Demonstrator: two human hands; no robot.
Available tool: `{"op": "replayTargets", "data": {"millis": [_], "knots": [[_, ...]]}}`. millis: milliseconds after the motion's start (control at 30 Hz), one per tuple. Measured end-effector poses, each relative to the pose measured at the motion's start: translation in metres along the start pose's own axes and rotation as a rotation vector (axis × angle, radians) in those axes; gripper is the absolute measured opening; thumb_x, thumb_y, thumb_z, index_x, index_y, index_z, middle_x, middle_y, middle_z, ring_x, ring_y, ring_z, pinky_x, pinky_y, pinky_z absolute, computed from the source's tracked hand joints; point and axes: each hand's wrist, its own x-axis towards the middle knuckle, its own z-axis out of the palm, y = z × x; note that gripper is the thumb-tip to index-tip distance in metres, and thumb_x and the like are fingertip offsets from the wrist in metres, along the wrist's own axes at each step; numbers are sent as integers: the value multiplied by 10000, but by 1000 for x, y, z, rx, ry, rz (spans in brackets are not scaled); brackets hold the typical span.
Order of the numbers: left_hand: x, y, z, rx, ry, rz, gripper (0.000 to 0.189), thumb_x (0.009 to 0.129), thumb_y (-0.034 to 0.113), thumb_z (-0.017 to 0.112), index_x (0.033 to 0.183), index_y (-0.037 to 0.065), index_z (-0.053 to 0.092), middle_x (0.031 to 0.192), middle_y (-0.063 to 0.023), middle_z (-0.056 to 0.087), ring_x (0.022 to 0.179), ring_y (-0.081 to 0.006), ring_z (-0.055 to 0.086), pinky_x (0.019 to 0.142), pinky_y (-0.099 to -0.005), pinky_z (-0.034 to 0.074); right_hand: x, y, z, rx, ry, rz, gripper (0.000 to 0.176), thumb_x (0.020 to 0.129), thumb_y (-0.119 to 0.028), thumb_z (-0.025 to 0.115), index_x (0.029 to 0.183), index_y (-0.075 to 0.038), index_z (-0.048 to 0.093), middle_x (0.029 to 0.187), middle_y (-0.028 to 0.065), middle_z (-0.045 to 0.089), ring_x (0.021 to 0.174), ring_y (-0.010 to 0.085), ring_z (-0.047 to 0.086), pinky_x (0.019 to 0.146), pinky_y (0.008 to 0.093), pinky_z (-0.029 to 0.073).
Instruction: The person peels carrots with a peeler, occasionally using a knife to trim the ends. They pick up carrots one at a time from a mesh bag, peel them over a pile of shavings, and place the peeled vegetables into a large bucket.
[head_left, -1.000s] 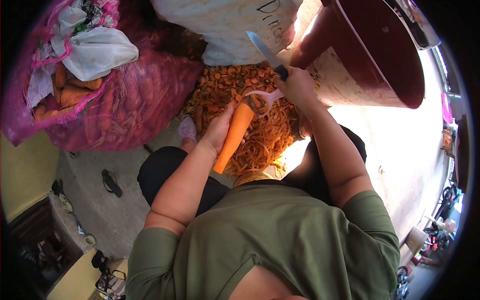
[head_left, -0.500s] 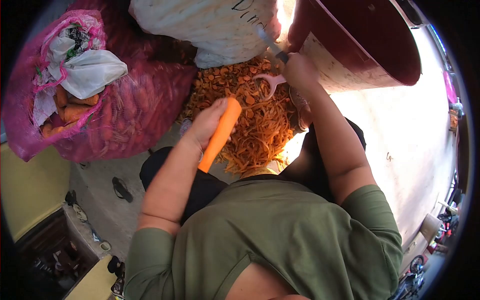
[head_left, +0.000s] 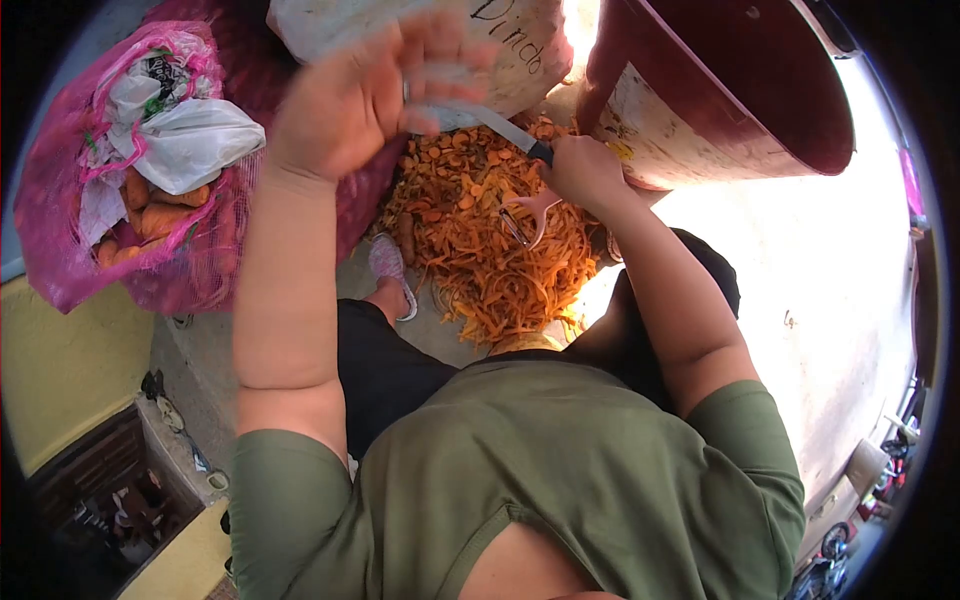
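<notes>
My left hand (head_left: 345, 105) is raised at the upper left, open with its fingers spread and somewhat blurred. It covers part of the white sack (head_left: 400, 35) behind it, and no carrot shows in it. My right hand (head_left: 590, 172) is closed round the dark handle of a knife (head_left: 512, 131), whose blade points up and to the left. A pink peeler (head_left: 541, 208) hangs from the same hand, below the knife. Beneath both tools lies a heap of orange carrot peelings (head_left: 520, 275), with cut round carrot slices (head_left: 455, 160) on its far side.
A pink mesh bag (head_left: 65, 215) at the left holds carrots (head_left: 160, 217) and a white plastic bag (head_left: 200, 145). At the upper right stands a large dark red tub (head_left: 700, 75). My foot in a patterned shoe (head_left: 387, 262) rests left of the peelings.
The peeled orange carrot has left my left hand and is out of sight. That hand has risen up and left, and opened. My right hand, with knife and peeler, has moved slightly down and left.
</notes>
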Motion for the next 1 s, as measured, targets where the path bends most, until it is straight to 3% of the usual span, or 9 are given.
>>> {"op": "replayTargets", "data": {"millis": [167,233,333,467,633,733,867,933,1000], "knots": [[-56,-159,-143,289,632,-707,256,852,298,509,947,62,540,834,-33,585,694,-142,568,573,-288,469,-9,-4,-13,82,-30,45,256,725,-287,600,813,-47,613,775,159,612,737,310,598,658,399,477],[-87,-225,-193,264,822,-839,186,861,238,497,870,58,539,697,-40,560,561,-134,551,459,-262,457,-6,3,-4,72,-3,34,254,739,-307,596,783,-58,618,737,158,604,703,328,583,639,424,458],[-121,-298,-233,359,970,-954,183,842,185,512,890,11,542,718,-105,569,606,-189,561,481,-308,457,-5,2,6,51,7,-23,240,737,-295,597,769,-58,613,708,164,599,691,333,579,635,430,454],[-134,-361,-257,996,890,-992,328,843,213,486,1062,-30,516,973,-214,569,909,-309,552,777,-373,430,-3,-6,0,-27,-181,38,254,751,-314,583,797,-65,588,683,121,599,683,289,595,610,404,465],[-119,-381,-260,1005,982,-1006,492,889,335,379,1220,-30,391,1209,-216,447,1088,-354,446,936,-377,328,2,-15,-8,-8,-294,35,246,745,-306,597,792,-66,573,663,121,589,662,290,588,601,409,451],[-104,-385,-256,988,871,-1120,541,898,369,344,1268,-25,309,1248,-207,404,1106,-343,428,923,-396,347,7,-13,-8,28,-281,56,239,742,-300,603,785,-67,572,655,119,584,656,293,585,602,413,445],[-104,-412,-273,1198,312,-1332,563,887,386,369,1256,-37,315,1236,-213,411,1097,-338,437,908,-411,365,11,-8,0,46,-265,80,242,711,-291,591,817,-74,596,625,143,575,631,334,566,613,427,443],[-88,-382,-255,1137,232,-1415,592,866,416,416,1235,-41,341,1225,-211,422,1094,-324,445,890,-415,381,14,-5,2,27,-272,76,235,712,-290,588,806,-74,598,620,143,572,631,334,566,609,425,443],[-76,-338,-232,985,587,-1321,612,825,391,499,1225,-46,349,1200,-203,452,1064,-315,475,854,-408,409,16,-7,-3,21,-251,86,237,730,-301,601,767,-67,589,643,132,582,649,315,580,599,415,455]]}}
